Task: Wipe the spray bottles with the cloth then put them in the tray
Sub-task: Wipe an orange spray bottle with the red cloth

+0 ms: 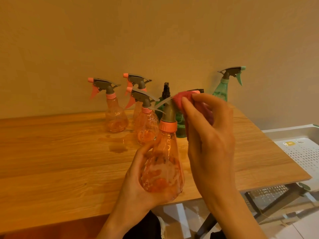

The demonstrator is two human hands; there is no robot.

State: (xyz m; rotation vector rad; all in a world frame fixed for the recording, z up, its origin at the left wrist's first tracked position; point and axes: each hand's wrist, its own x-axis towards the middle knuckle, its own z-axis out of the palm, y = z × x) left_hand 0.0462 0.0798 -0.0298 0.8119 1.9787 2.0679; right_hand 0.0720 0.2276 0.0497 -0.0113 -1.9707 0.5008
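The orange spray bottle (162, 166) is held upright above the table's near edge, toward its right end. The left hand (138, 183) cups its rounded base, fingers (146, 149) curled round the body. The right hand (207, 135) pinches a pink cloth (183, 99) against the bottle's grey spray head, fingertips bent onto the fabric.

Behind it, toward the table's far edge by the wall, stand three more orange spray bottles: one at the left (114, 114), one further back (138, 83) and one just behind the held bottle (145, 125). A dark green spray bottle (165, 94) stands partly hidden behind the cloth and hand, and a light green spray bottle (222, 87) stands near the far right corner.

The wooden table (60, 161) has a broad bare stretch across its left half and along the near edge, with a faint wet patch (118, 147) near the middle.

Past the table's right edge, lower down, sits a white perforated tray (303, 152), apart from the table.
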